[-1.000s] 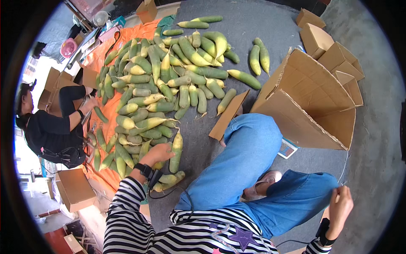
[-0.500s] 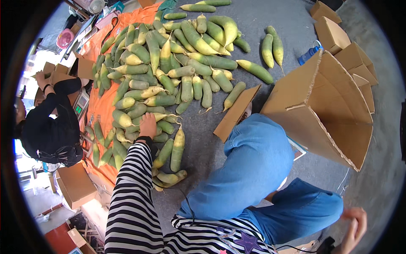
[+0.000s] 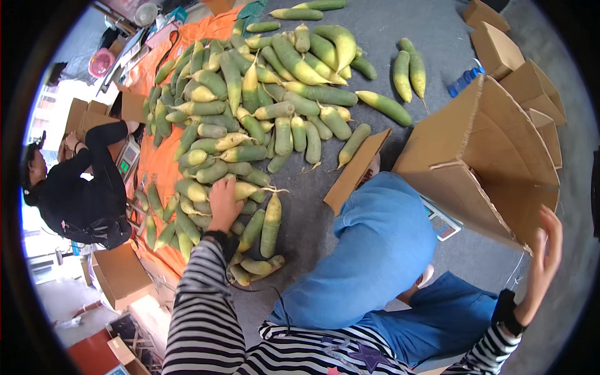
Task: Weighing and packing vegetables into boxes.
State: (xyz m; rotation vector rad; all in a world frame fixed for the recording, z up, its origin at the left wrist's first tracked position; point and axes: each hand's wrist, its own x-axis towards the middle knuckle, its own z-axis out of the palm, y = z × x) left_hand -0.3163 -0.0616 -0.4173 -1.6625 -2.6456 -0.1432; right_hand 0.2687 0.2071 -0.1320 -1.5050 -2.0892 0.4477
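My left hand lies flat, fingers together, on the near edge of the heap of long green-and-pale-yellow radishes, pressing on one without closing around anything. The heap spreads over the orange tarp and the grey floor, within arm's reach of where I sit. My right hand is raised, fingers spread and empty, just beside the big open brown cardboard box, which lies tipped toward me, probably for easy loading.

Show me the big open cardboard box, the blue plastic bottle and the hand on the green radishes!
Big open brown cardboard box (image 3: 500,156), head view, on its inner wall.
Blue plastic bottle (image 3: 464,81), head view, mid-body.
Left hand (image 3: 225,203), head view, back of hand on the long green radishes (image 3: 270,225).
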